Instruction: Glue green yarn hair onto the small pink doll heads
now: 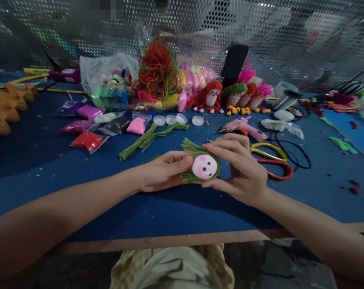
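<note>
Between my hands, above the blue table, is a small doll head (204,167) with a white face, dark eyes, pink cheeks and a pink mouth. Green yarn hair (194,147) runs round it, its loose ends pointing left. My left hand (166,168) grips the head from the left, thumb on the edge of the face. On the other side, my right hand (244,168) curves its fingers and thumb about the yarn-covered end. Beyond them lie a bundle of green yarn strands (140,142) and a pink glue gun (245,128). Scissors (278,168) with yellow and red handles are partly behind my right hand.
Bags of coloured clay (88,141) lie at the left, near an orange egg tray (4,108). Tangled red and green yarn (158,72) is heaped at the back. Finished yarn-haired dolls (212,96) stand right of it. Small clear lids (197,120) and a black cable (302,164) are also about.
</note>
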A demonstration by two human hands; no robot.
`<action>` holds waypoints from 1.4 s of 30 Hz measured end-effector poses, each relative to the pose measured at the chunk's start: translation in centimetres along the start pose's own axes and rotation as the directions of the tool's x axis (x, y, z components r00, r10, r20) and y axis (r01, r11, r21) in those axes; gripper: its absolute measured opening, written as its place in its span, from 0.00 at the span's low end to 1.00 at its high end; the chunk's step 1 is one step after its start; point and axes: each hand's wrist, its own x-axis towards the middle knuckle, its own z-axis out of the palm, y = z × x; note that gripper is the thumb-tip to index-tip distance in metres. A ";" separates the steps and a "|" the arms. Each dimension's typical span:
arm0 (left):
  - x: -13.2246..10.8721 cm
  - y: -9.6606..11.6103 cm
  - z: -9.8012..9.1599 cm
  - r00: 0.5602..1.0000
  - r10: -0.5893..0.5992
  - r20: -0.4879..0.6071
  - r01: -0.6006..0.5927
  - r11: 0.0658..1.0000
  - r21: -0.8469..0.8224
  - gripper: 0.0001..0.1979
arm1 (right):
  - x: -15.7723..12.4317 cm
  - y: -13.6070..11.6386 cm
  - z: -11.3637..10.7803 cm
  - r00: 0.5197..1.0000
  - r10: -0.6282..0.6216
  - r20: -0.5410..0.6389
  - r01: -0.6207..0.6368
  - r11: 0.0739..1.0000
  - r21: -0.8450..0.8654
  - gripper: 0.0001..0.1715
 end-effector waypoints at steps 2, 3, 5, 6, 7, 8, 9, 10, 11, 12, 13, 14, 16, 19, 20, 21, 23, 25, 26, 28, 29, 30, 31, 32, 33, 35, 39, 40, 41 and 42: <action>0.0 0.1 0.0 1.000 -0.012 0.009 0.012 1.000 0.000 0.19 | 0.0 0.0 0.0 1.000 -0.009 0.009 0.009 1.000 0.002 0.37; 0.0 0.1 -0.1 1.000 -0.021 0.005 0.021 1.000 0.001 0.18 | 0.0 -0.1 0.0 1.000 -0.014 0.017 0.013 1.000 0.002 0.37; 0.0 0.1 -0.1 0.999 -0.037 0.001 0.037 0.999 0.004 0.19 | 0.0 -0.1 0.0 0.999 -0.010 0.031 0.010 1.000 -0.001 0.36; 0.0 0.1 -0.1 0.999 -0.042 0.005 0.042 0.999 0.005 0.19 | 0.0 -0.1 0.0 0.999 -0.008 0.033 0.008 1.000 -0.005 0.35; 0.0 0.1 0.0 0.999 -0.042 0.007 0.042 0.999 0.003 0.19 | 0.0 -0.1 0.0 0.999 -0.007 0.032 0.008 1.000 -0.010 0.35; 0.0 0.2 0.0 0.999 -0.037 0.008 0.037 0.999 -0.002 0.19 | -0.1 -0.1 0.0 1.000 -0.005 0.029 0.006 1.000 -0.019 0.36; 0.1 0.2 0.1 0.999 -0.030 0.009 0.031 0.999 -0.008 0.19 | -0.1 -0.1 0.0 1.000 -0.001 0.024 0.002 1.000 -0.030 0.37; 0.1 0.2 0.1 1.000 -0.023 0.008 0.023 1.000 -0.014 0.19 | -0.1 0.0 0.0 1.000 0.004 0.022 -0.003 0.999 -0.041 0.39; 0.1 0.2 0.1 1.000 -0.018 0.009 0.018 1.000 -0.016 0.18 | -0.1 0.0 0.0 1.000 0.008 0.025 -0.007 0.999 -0.050 0.40; 0.2 0.2 0.1 1.000 -0.019 0.009 0.020 1.000 -0.016 0.18 | -0.2 0.0 0.0 0.999 0.009 0.031 -0.007 0.999 -0.054 0.41; 0.2 0.2 0.1 1.000 -0.023 0.010 0.023 1.000 -0.016 0.18 | -0.2 0.0 0.0 0.999 0.007 0.040 -0.005 0.999 -0.052 0.41; 0.2 0.1 0.1 1.000 -0.030 0.009 0.030 0.999 -0.017 0.18 | -0.2 0.0 0.1 0.999 0.004 0.050 -0.002 0.999 -0.043 0.41; 0.2 0.1 0.0 0.999 -0.042 0.006 0.043 0.999 -0.030 0.18 | -0.2 -0.1 0.1 0.998 0.005 0.064 -0.004 1.000 -0.019 0.40; 0.2 0.1 0.0 0.999 -0.051 -0.007 0.051 0.998 -0.045 0.17 | -0.1 -0.2 0.2 0.997 0.025 0.077 -0.027 0.999 0.020 0.36; 0.2 0.1 0.0 0.999 -0.049 -0.010 0.049 0.998 -0.039 0.17 | -0.1 -0.2 0.2 0.996 0.032 0.080 -0.035 0.999 0.033 0.36; 0.2 0.2 0.1 0.999 -0.044 -0.010 0.043 0.999 -0.027 0.18 | -0.1 -0.2 0.2 0.996 0.044 0.080 -0.048 0.998 0.048 0.37; 0.3 0.3 0.2 1.000 -0.025 0.002 0.025 1.000 0.003 0.18 | -0.1 -0.1 0.2 0.995 0.081 0.063 -0.086 0.993 0.077 0.43; 0.3 0.3 0.2 1.000 -0.013 0.021 0.012 1.000 0.026 0.19 | -0.2 0.1 0.2 0.994 0.093 0.051 -0.097 0.992 0.079 0.49; 0.3 0.3 0.2 1.000 -0.010 0.026 0.009 1.000 0.028 0.19 | -0.3 0.2 0.2 0.995 0.078 0.053 -0.082 0.994 0.067 0.49; 0.4 0.2 0.2 1.000 -0.011 0.018 0.011 1.000 0.015 0.19 | -0.3 0.3 0.2 0.997 0.034 0.072 -0.036 0.999 0.031 0.44; 0.4 0.2 0.2 1.000 -0.015 0.011 0.015 1.000 0.002 0.18 | -0.2 0.3 0.2 0.997 0.018 0.081 -0.020 1.000 0.021 0.42; 0.4 0.2 0.2 1.000 -0.020 0.000 0.020 1.000 -0.010 0.18 | -0.2 0.3 0.2 0.996 0.009 0.084 -0.011 1.000 0.022 0.40; 0.4 0.1 0.2 1.000 -0.025 -0.010 0.024 1.000 -0.018 0.18 | -0.1 0.2 0.2 0.996 0.010 0.086 -0.013 0.999 0.031 0.39; 0.4 0.1 0.2 1.000 -0.027 -0.015 0.026 0.999 -0.024 0.18 | 0.0 0.1 0.2 0.996 0.012 0.088 -0.016 0.999 0.045 0.38; 0.4 0.1 0.2 1.000 -0.027 -0.017 0.026 0.999 -0.027 0.18 | 0.0 0.0 0.2 0.996 0.016 0.090 -0.022 0.998 0.061 0.36; 0.4 0.1 0.2 1.000 -0.019 -0.004 0.019 0.999 -0.036 0.17 | 0.1 -0.1 0.3 0.995 0.025 0.095 -0.034 0.996 0.087 0.34; 0.5 -0.1 0.1 1.000 -0.013 0.017 0.014 0.998 -0.057 0.16 | 0.2 0.1 0.4 0.994 0.033 0.103 -0.043 0.994 0.096 0.35; 0.6 -0.2 0.1 1.000 -0.018 0.012 0.018 0.998 -0.061 0.16 | 0.1 0.3 0.5 0.992 0.037 0.117 -0.048 0.995 0.092 0.35; 0.6 -0.2 0.0 1.000 -0.019 0.002 0.019 0.998 -0.067 0.16 | 0.0 0.6 0.5 0.990 0.044 0.133 -0.056 0.995 0.084 0.36; 0.7 -0.2 0.0 1.000 -0.015 -0.006 0.014 0.997 -0.071 0.16 | 0.0 0.9 0.6 0.988 0.054 0.146 -0.066 0.995 0.077 0.38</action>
